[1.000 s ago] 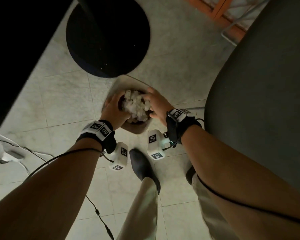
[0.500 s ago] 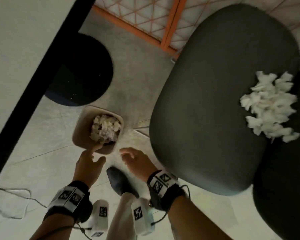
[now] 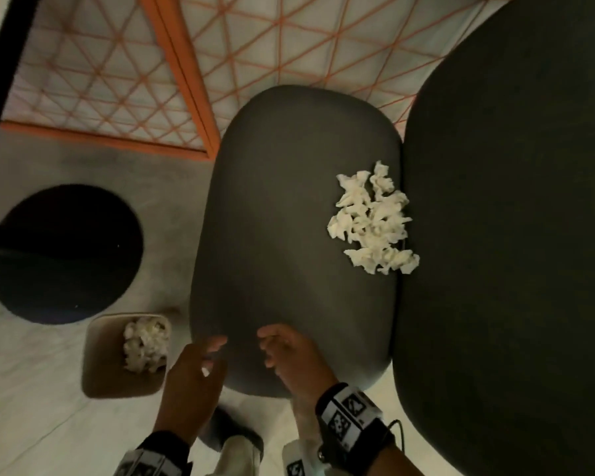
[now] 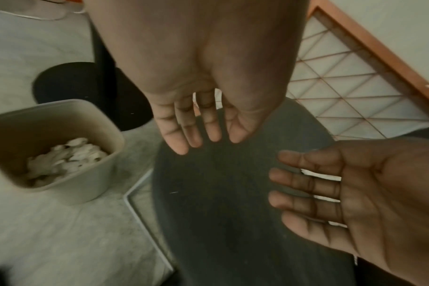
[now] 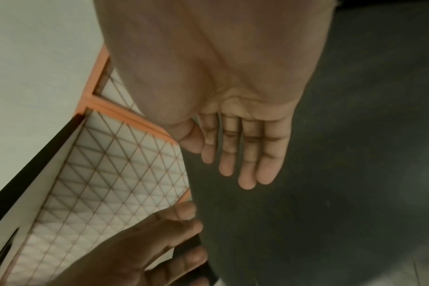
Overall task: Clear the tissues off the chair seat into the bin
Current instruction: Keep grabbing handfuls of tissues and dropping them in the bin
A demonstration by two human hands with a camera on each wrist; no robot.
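**Inspector:** What is noted since a second ago?

**Clerk:** A load was being pressed into the bin [image 3: 100,359] then; now the left hand [image 3: 189,383] and right hand [image 3: 296,362] are seen withdrawn to the chair seat [image 3: 282,235] at its 6 o'clock edge, fingers released, nothing held.

**Inspector:** And the tissues [image 3: 373,219]?

**Clerk:** A heap is left at 3 o'clock on the seat. Another trip is probably required; the bin's remaining room cannot be judged.

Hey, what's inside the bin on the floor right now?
The bin holds a heap of crumpled white tissues, piled toward one side. Whatever lies under the heap, and the bin's bottom, is covered and cannot be seen.
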